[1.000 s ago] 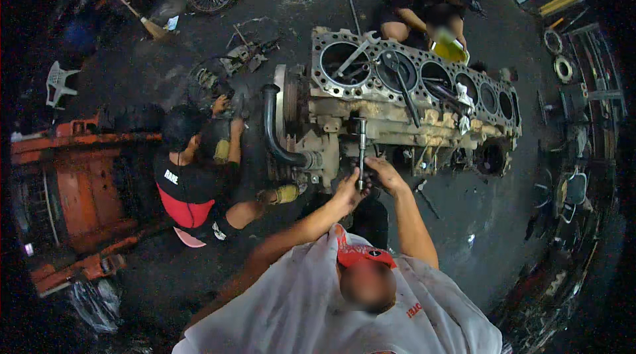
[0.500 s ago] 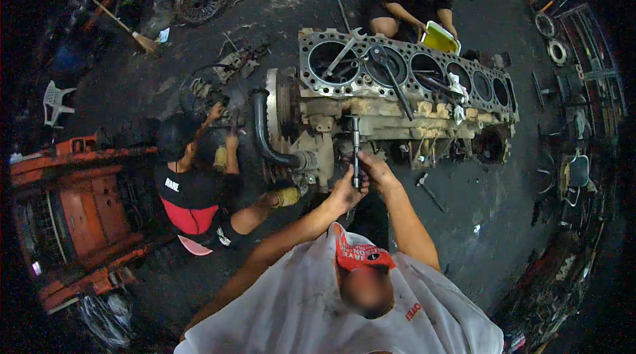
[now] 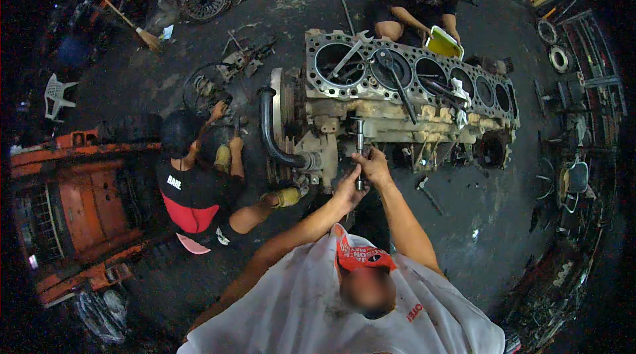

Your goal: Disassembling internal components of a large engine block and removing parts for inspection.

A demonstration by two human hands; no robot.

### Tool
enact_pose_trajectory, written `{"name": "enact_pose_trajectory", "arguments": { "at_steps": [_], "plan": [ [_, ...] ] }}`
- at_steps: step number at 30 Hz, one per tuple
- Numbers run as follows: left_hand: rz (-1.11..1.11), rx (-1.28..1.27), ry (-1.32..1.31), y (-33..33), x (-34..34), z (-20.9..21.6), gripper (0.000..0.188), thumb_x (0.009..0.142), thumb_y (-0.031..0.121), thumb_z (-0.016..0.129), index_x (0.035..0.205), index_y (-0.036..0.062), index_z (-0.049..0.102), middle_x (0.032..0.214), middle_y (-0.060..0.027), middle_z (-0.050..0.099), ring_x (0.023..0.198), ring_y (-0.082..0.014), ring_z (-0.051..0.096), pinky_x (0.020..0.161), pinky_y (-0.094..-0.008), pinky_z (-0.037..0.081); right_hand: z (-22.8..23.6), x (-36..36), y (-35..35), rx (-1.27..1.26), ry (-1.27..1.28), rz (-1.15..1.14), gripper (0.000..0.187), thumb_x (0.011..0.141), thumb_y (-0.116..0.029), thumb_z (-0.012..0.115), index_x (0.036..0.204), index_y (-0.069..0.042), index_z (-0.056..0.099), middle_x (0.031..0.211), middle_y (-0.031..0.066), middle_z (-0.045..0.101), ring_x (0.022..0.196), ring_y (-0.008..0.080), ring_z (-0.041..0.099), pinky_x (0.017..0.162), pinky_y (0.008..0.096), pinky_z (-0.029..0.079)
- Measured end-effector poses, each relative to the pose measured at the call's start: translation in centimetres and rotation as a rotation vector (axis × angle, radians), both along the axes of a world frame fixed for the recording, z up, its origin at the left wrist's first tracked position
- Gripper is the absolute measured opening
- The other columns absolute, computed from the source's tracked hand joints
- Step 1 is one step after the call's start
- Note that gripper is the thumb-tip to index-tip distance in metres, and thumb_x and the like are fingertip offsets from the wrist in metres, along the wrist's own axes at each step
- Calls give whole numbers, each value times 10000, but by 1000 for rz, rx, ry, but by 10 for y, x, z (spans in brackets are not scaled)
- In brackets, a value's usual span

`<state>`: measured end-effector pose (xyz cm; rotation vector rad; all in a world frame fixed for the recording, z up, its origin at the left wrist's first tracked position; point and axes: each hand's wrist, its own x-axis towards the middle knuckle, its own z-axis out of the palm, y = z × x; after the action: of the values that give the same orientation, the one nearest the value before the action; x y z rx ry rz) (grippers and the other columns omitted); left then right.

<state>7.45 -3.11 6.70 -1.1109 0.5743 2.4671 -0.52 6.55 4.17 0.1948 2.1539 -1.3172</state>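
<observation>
A chrome socket wrench [image 3: 360, 133] with a long shaft stands in front of the near side of a big engine block [image 3: 391, 110]. My right hand [image 3: 375, 168] is closed around the middle of its shaft. Lower down, my left hand [image 3: 346, 194] has its fingers closed about the wrench's near end, partly covering it. The far end of the tool reaches the block's side, where its contact is too dark to make out. On the block's top lie a combination wrench [image 3: 351, 54] and a dark-handled ratchet [image 3: 399, 86].
A black curved pipe [image 3: 268, 132] juts out left of the block. One co-worker [image 3: 192, 188] crouches at left over parts; another [image 3: 421, 0] at the far side holds a yellow-lined tray [image 3: 442, 44]. A hammer-like tool [image 3: 429, 195] lies on the floor at right.
My right hand has shifted up the shaft and wrapped around it. My left hand stays near the lower end. The co-worker at left has moved a hand slightly.
</observation>
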Motion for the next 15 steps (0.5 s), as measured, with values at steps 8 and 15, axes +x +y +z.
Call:
{"name": "enact_pose_trajectory", "arguments": {
  "at_steps": [8,15],
  "plan": [
    [31,178,-65,5,1,-9,227,834,341,609,890,130,546,776,-1,515,642,-144,485,566,-275,409,-7,1,5,-120,-175,15,518,737,-421,681,952,39,584,839,160,612,787,240,574,737,350,443],
    [-6,-145,-33,5,2,-6,249,878,331,543,883,82,539,720,-36,515,569,-143,505,498,-271,432,7,7,-2,-110,-107,-174,434,815,-411,592,936,5,575,826,75,576,726,170,527,664,296,423]
  ]
}}
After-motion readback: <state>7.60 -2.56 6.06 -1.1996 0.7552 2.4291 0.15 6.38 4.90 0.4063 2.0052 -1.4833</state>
